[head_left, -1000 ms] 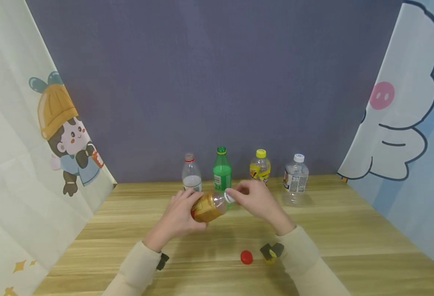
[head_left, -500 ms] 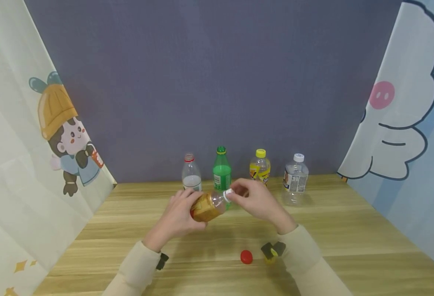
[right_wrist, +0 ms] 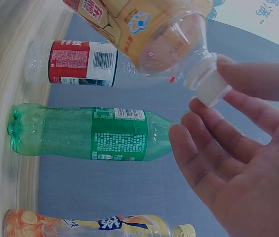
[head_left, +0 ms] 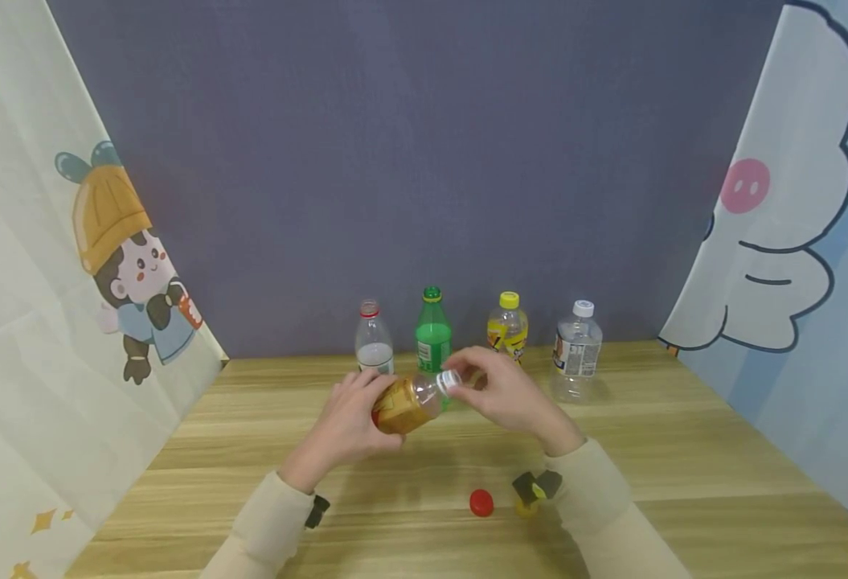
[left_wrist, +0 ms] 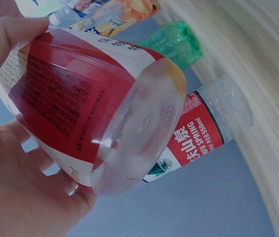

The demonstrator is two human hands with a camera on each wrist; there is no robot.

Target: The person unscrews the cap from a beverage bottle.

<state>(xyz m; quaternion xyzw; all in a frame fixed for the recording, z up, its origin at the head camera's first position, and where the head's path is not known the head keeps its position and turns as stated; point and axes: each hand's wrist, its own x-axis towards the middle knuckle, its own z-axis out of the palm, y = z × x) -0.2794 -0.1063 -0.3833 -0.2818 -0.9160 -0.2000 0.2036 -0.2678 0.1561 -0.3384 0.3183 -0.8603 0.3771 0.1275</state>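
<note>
My left hand (head_left: 354,418) grips a clear plastic bottle (head_left: 403,408) round its orange and red label. The bottle is held tilted above the table, its neck pointing up and to the right. A white cap (right_wrist: 212,88) sits at the bottle's mouth. My right hand (head_left: 503,390) pinches this cap between thumb and fingertips, while the other fingers curve loosely below it in the right wrist view. In the left wrist view, the bottle's base (left_wrist: 149,133) faces the camera, with thumb and fingers wrapped round the label.
Along the back stand an uncapped clear bottle (head_left: 374,342), an uncapped green bottle (head_left: 433,334), a yellow-capped bottle (head_left: 508,328) and a white-capped clear bottle (head_left: 578,347). A red cap (head_left: 481,503) lies on the wooden table (head_left: 250,450), near a yellow cap (head_left: 527,508) partly hidden by the right wrist strap.
My right thumb and fingers have shifted slightly up round the white cap, so more of it shows. The left hand and the bottle have hardly moved.
</note>
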